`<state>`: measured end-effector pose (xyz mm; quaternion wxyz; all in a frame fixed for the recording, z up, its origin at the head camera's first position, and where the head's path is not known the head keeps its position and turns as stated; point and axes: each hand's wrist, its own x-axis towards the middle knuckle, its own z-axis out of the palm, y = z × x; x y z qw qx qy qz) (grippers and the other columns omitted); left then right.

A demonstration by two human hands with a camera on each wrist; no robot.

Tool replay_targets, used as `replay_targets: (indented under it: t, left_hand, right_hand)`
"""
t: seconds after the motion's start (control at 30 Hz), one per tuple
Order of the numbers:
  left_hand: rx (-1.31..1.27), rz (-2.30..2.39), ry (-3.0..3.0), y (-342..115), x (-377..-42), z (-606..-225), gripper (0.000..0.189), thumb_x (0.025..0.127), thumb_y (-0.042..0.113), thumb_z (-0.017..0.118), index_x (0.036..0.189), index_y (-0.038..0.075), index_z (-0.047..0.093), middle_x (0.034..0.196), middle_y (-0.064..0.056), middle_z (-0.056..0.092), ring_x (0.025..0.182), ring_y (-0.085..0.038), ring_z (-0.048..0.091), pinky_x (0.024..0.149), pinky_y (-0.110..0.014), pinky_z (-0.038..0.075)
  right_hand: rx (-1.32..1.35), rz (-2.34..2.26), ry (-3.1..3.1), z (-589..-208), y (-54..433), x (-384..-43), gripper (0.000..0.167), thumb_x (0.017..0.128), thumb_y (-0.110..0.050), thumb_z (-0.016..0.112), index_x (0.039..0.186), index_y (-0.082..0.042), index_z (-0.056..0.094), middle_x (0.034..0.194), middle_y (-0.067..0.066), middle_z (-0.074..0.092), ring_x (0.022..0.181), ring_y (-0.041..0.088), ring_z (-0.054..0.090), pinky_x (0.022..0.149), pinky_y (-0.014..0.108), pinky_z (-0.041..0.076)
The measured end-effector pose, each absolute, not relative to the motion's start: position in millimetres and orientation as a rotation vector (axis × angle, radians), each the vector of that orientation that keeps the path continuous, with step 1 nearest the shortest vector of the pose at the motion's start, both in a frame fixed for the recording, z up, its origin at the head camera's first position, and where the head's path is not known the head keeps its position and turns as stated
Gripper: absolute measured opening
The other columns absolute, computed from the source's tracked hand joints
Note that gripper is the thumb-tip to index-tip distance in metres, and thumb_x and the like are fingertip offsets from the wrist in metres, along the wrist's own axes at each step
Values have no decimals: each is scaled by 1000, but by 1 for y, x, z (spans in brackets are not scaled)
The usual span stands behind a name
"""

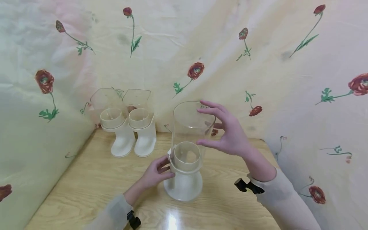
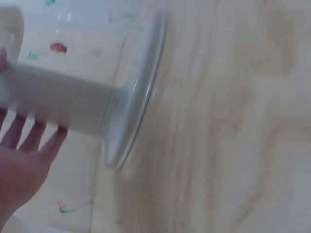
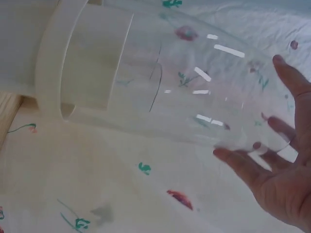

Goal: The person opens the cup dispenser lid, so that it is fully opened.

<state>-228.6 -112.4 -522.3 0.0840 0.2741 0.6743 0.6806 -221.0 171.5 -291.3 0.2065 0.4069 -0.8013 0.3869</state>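
Note:
A white stand with a round foot carries a collar, and from the collar a tall clear cylinder rises. Within the cylinder's lower part sits a cream-coloured ring. My left hand holds the stand from the left, just below the collar. In the left wrist view the fingers lie along one side of the stem, with the thumb on the other. My right hand is spread round the cylinder's upper right side near its rim. The right wrist view shows its fingers on opposite sides of the clear wall.
Two smaller white stands with cream rings and clear square-topped containers stand side by side at the back left of the wooden table. A flower-printed cloth hangs behind the table and along both sides.

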Motion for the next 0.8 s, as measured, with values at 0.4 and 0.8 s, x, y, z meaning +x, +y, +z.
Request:
replay_targets:
  t: [0.4,0.8]
  left_hand:
    - [830,1913,1967,-113,-259,-514,105,79,6,93,162,0,29,164,-28,43,150,-48,44,121,-58,48]
    - [754,1945,2081,-105,-244,-528,84,79,3,90,152,-4,50,146,-27,59,135,-39,60,113,-46,57]
  right_hand:
    - [1025,1048,-2265,-278,169,-221,79,72,-18,100,142,-20,65,154,3,55,131,19,60,83,33,69]
    - [1206,1119,-2253,-282,178,-235,77,75,-5,95,145,-13,64,161,6,52,145,28,54,91,34,66]
